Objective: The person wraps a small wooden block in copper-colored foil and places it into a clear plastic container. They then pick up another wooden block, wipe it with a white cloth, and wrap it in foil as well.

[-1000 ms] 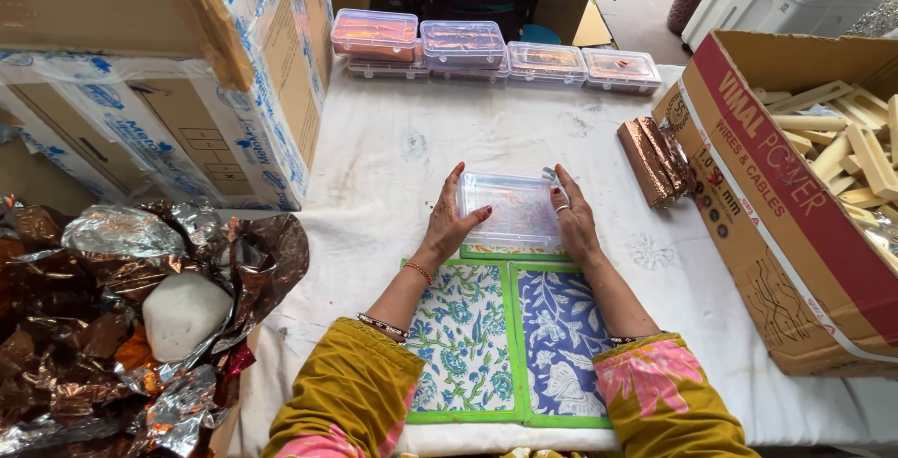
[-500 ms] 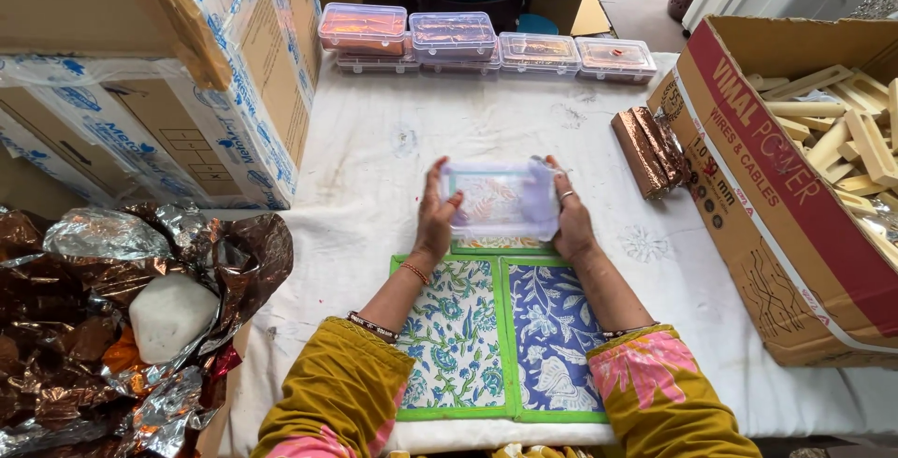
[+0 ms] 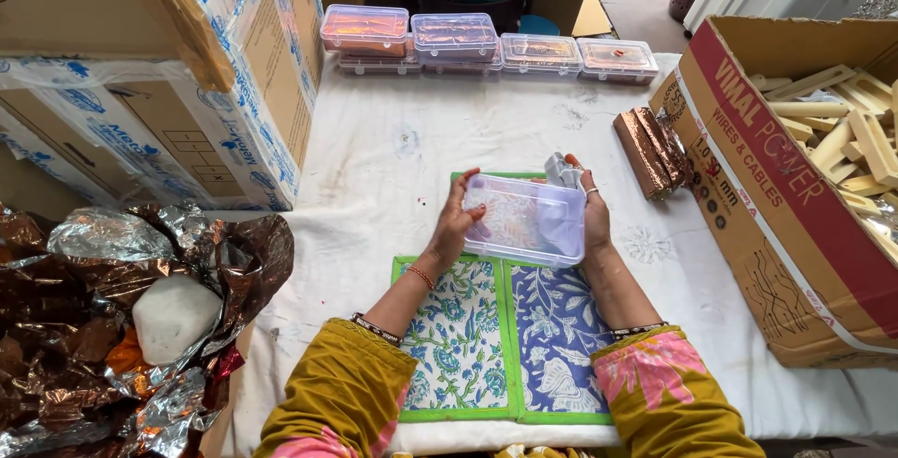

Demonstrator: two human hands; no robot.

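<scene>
Clear plastic box (image 3: 526,219) sits lifted between my two hands, tilted toward me above the far edge of the green-bordered floral mat (image 3: 486,346) on the white bench (image 3: 393,168). My left hand (image 3: 456,224) has its fingers spread flat against the box's left end; my right hand (image 3: 589,215) clamps the right end, and something pale and crumpled shows at its fingertips — what it is I cannot tell. I judge this the handling step, with the box raised and turned for a look. Any next move calls for an even squeeze from both sides, since the thin walls may flex. Four filled boxes (image 3: 482,42) line the far edge.
</scene>
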